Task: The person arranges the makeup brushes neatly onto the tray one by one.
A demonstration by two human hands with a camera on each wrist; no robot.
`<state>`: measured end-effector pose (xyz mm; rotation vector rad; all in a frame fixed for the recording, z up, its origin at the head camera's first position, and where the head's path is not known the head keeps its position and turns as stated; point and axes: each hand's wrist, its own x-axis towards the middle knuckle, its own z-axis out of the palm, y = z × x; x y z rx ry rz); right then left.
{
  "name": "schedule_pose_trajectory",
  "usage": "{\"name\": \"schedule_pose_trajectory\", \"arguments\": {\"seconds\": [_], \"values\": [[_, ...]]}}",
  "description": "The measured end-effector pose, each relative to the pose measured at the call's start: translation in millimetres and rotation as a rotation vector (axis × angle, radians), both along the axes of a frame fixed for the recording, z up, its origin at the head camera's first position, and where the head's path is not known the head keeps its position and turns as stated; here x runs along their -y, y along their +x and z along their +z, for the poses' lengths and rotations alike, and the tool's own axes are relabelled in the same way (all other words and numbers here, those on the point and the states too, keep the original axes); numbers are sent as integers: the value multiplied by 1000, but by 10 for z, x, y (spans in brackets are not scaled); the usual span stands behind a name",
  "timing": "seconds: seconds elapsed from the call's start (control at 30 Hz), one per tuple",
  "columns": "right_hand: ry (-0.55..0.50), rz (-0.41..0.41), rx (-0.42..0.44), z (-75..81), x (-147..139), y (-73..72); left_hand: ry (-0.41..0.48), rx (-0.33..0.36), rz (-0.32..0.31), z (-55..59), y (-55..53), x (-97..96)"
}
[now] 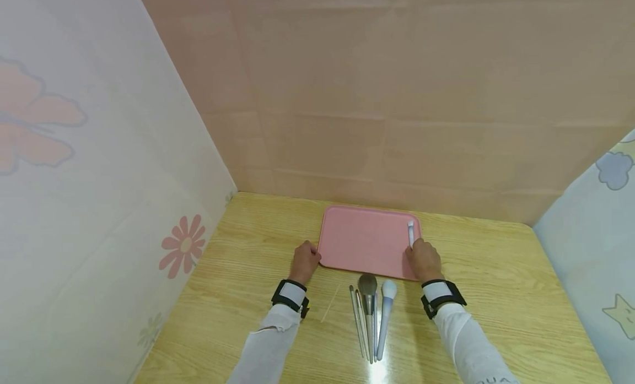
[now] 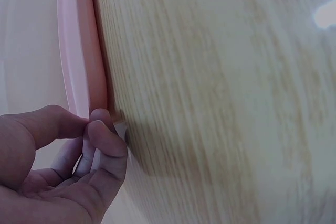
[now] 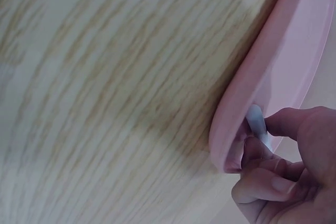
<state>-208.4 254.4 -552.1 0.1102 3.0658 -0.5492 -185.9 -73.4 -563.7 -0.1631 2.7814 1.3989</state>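
A pink tray point(image 1: 364, 241) lies toward the back of the table. My left hand point(image 1: 305, 261) pinches its near left corner, the thumb and index finger meeting at the rim in the left wrist view. Over the tray's right end, my right hand point(image 1: 425, 261) holds a small makeup brush point(image 1: 410, 233) with a white tip pointing away from me. The right wrist view shows the end of its pale handle point(image 3: 256, 120) between thumb and fingers, just inside the tray's rim. The rest of the handle is partly covered by the hand.
Between my forearms, several makeup brushes lie side by side on the wooden table point(image 1: 496, 296). Among them are a large dark-haired brush point(image 1: 367, 285) and a white-tipped brush point(image 1: 389, 290). A thin pale stick point(image 1: 330, 303) lies left of them. Cloth-covered walls stand behind and at both sides.
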Motion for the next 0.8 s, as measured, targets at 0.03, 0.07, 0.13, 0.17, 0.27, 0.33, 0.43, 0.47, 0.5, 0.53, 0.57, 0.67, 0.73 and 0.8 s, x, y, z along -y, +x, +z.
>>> {"name": "schedule_pose_trajectory", "arguments": {"seconds": [0.03,0.07,0.13,0.17,0.27,0.33,0.43,0.47,0.5,0.53,0.57,0.67,0.73,0.8], "values": [[-2,0,2,1,-2,-1,1,4,-1,1,2,-1],[-3,0,3,2,-3,-2,1,5,-1,1,3,-2],[-3,3,6,8,-3,-2,2,8,0,-5,4,-2],[-4,3,9,11,-5,-1,1,5,0,-12,1,-3],[-6,6,20,22,-4,5,-5,-4,0,-39,-6,-7],[-11,7,28,30,-4,9,-9,-12,-2,-58,-13,-8],[-8,9,25,42,-3,14,-6,-15,-7,-72,-20,-8],[-6,11,22,44,-3,15,-4,-13,-9,-75,-22,-8],[-4,12,19,46,-5,15,-3,-13,-11,-77,-24,-8],[-1,13,16,46,-5,15,-1,-10,-12,-78,-26,-8],[3,14,13,47,-6,15,-1,-5,-12,-78,-26,-9],[7,18,13,39,-15,13,1,4,-12,-68,-22,-12],[10,21,13,32,-21,11,2,13,-9,-56,-16,-13],[11,25,14,26,-28,7,5,17,-7,-41,-8,-17]]}}
